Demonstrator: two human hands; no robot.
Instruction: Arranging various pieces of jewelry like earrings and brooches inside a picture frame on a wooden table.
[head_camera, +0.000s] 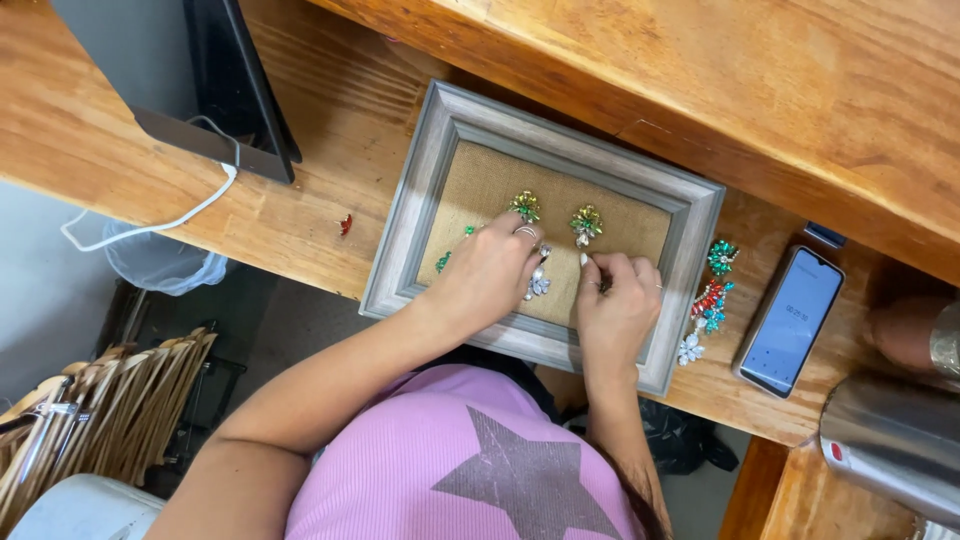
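A grey wooden frame (420, 190) with a tan burlap backing lies flat on the wooden desk. Two green-and-gold jewelled brooches (586, 222) are pinned near the top of the burlap. My left hand (488, 278), wearing a ring, rests on the burlap and pinches a silver jewelled piece (539, 284). My right hand (615, 305) sits beside it, fingertips curled down on the burlap just under the right brooch. Small green stones (443, 262) show at the left hand's edge. Whether the right hand holds anything is hidden.
Loose jewelled pieces in green, red, blue and clear (709, 300) lie right of the frame, beside a lit smartphone (789, 320). A red bead (346, 224) lies left of the frame. A dark monitor stand (240, 110) with a white cable stands at back left; a metal object (890, 440) at right.
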